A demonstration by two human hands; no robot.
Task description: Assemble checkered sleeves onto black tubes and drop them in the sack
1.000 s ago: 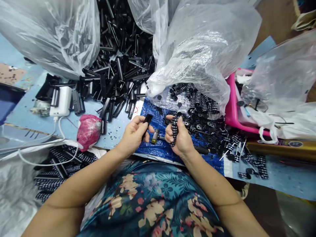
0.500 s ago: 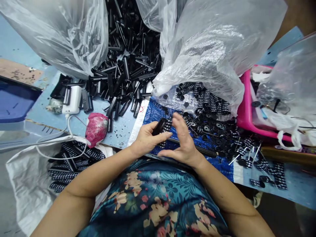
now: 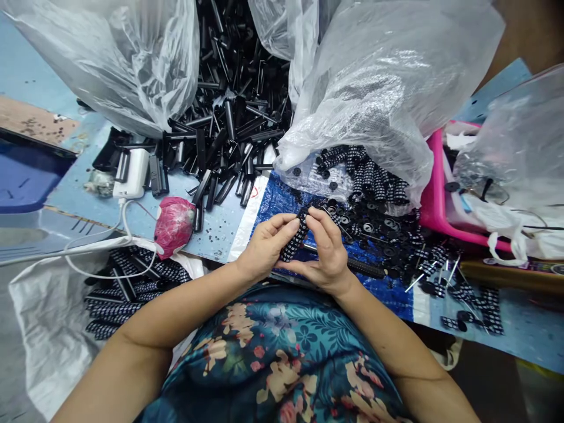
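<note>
Between my hands, over a blue sheet (image 3: 275,200), is a short black rod-shaped piece patterned with rows of small white marks (image 3: 294,244). My left hand (image 3: 267,244) grips it from the left, thumb pressed near its upper end. My right hand (image 3: 325,252) closes on it from the right, fingertips at the top and thumb by the lower end. The black half-shell that showed in the left hand earlier is now hidden. Just to the right lie a dark ridged rod (image 3: 365,268) and a heap of black discs and small parts (image 3: 374,229).
Black plastic shells (image 3: 229,126) are piled beyond my hands, between clear plastic bags (image 3: 374,76). A pink-wrapped bundle (image 3: 174,226), a white cabled device (image 3: 132,173) and a white sack of patterned pieces (image 3: 57,317) are at left. A pink basket (image 3: 434,194) stands at right.
My right hand has come in from the right and closed on the patterned piece. My left thumb has moved up along it. The view has shifted slightly.
</note>
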